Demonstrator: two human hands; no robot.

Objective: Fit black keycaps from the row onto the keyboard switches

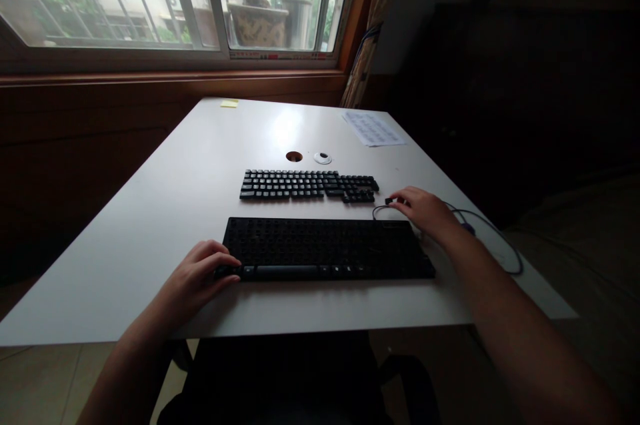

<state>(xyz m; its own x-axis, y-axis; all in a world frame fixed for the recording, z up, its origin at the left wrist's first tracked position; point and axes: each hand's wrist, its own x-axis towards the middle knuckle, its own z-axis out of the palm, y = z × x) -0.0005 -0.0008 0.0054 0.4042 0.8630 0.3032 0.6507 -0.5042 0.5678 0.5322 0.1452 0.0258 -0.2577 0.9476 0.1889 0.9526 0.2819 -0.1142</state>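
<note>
A black keyboard base (320, 241) lies flat near the front of the white table, bare of most keys. Its front row still carries the space bar (287, 272) and a few keys beside it. My left hand (203, 268) is closed around the front left corner, fingertips on top and thumb at the front edge. Beyond the base, loose black keycaps (287, 185) are laid out in keyboard order. Right of them, my right hand (420, 208) pinches a small black keycap (389, 201) just above the table. The keyboard cable (500, 241) runs behind and under my right forearm.
On the white table (125, 265) are a round cable hole (294, 157), its white cover (323, 158), printed paper (374, 129) at the back right and a yellow sticky note (229, 103) at the far edge. A window (165, 5) stands behind; a dark chair (280, 378) is in front.
</note>
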